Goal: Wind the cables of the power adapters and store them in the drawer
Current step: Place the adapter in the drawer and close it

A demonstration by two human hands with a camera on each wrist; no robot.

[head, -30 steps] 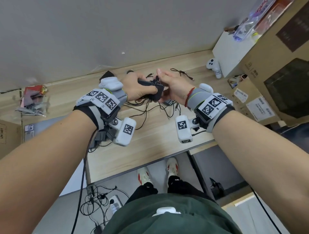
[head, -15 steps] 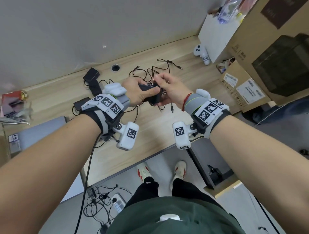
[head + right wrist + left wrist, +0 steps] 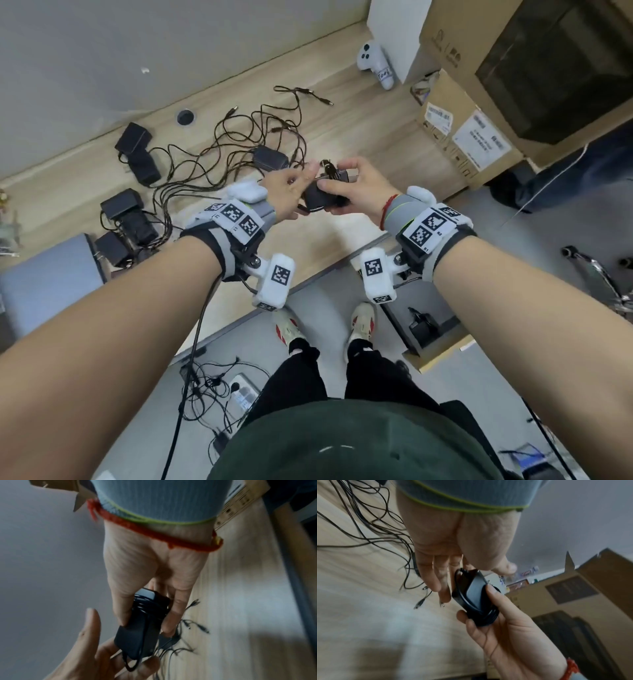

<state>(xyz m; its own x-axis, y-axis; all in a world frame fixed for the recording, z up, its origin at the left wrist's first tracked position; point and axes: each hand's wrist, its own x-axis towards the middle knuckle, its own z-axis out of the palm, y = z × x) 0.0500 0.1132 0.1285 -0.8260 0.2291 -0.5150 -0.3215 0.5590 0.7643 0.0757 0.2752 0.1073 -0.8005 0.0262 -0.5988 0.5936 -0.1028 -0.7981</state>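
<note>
Left hand [image 3: 286, 192] and right hand [image 3: 356, 186]: bare, forearms bare. Each wrist: grey ribbed cuff with green edging, black strap, white blocks bearing black square-pattern tags; red cord bracelet [image 3: 388, 209] on right wrist. Dark green top, black trousers, pale shoes with red marks.

I am standing at a light wooden desk [image 3: 359, 137] pushed against a plain grey wall [image 3: 102, 51], in what is looking like an office or storeroom. Cardboard shipping boxes [image 3: 459, 133] with printed labels are piling up at the desk's right end, and a white game controller [image 3: 375, 63] is lying near its far right corner. A cable grommet [image 3: 185, 117] is sitting at the far edge, and a power strip [image 3: 241, 394] is trailing wires across the grey floor underneath.
</note>
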